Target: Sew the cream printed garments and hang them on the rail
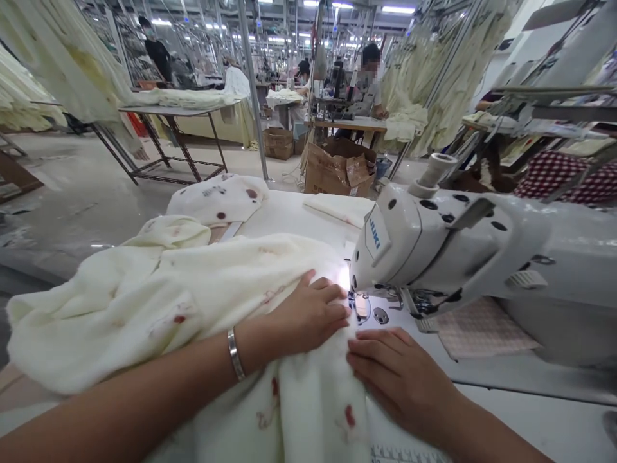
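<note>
Cream fleece cloth (159, 308) with small red and brown prints spreads over the machine bed and hangs toward me. My left hand (308, 315), a silver bracelet at its wrist, lies on the cloth with fingers apart, their tips close to the needle area. My right hand (400, 373) is at the cloth's right edge, just in front of the presser foot; its fingers are together over the edge and its thumb is hidden. A white sewing machine (395, 238) stands at the right, its lamp lit beside the needle. The cloth's edge runs to the presser foot (353, 301).
A pink checked cloth (486, 328) lies under the machine arm. A printed ruler (405, 454) marks the table's front. Beyond stand a cardboard box (332, 170), a metal post (253, 90) and a table (159, 110) with cloth. A co-worker (369, 90) sits at another machine.
</note>
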### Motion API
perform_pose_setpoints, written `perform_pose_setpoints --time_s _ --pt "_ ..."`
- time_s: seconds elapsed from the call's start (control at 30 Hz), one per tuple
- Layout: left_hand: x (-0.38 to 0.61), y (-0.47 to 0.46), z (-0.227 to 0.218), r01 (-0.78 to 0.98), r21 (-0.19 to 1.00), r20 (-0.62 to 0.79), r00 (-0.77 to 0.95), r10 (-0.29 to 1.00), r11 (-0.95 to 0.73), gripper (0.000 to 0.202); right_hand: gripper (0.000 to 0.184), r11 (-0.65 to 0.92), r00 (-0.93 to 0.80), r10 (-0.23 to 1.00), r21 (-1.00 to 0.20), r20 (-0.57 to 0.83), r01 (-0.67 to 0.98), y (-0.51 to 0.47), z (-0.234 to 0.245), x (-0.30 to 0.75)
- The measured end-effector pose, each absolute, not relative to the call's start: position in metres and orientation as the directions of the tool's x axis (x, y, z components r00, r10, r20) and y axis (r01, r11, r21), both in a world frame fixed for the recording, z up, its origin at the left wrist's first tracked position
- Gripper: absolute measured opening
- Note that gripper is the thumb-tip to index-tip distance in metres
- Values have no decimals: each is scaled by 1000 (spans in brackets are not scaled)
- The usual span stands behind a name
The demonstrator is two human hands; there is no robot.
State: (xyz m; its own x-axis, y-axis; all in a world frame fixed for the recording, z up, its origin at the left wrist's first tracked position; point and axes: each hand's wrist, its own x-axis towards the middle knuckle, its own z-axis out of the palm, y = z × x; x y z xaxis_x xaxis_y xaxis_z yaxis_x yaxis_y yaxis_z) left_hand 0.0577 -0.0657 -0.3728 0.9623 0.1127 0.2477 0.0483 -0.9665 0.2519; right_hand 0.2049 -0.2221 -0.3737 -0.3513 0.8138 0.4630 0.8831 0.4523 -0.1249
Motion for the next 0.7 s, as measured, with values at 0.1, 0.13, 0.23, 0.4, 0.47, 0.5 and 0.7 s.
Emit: perform_pose_setpoints --time_s 0.1,0.13,0.23,0.4,0.47,0.5,0.7 --pt "64 -58 -374 23 290 265 959 103 -957 23 20 442 -336 827 -152 452 884 -216 -374 210" --pt "65 -56 -374 20 301 268 958 105 -953 22 20 440 -333 831 -160 446 883 -215 -375 211" --pt "67 -58 -370 58 326 243 959 143 -944 20 20 442 -335 836 -172 434 880 -216 -377 212" --pt "65 -73 -353 293 297 87 940 331 -909 14 13 253 -158 914 -223 374 941 -226 -378 208" --pt "62 -78 -352 373 279 60 913 404 -885 19 20 123 -40 950 -256 309 959 -230 -379 203" --pt "60 -80 -354 399 270 51 903 427 -876 23 22 94 -13 958 -269 286 959 -231 -379 201" --pt "56 -72 -372 407 257 12 906 424 -877 36 18 215 -109 928 -271 357 938 -232 -384 195"
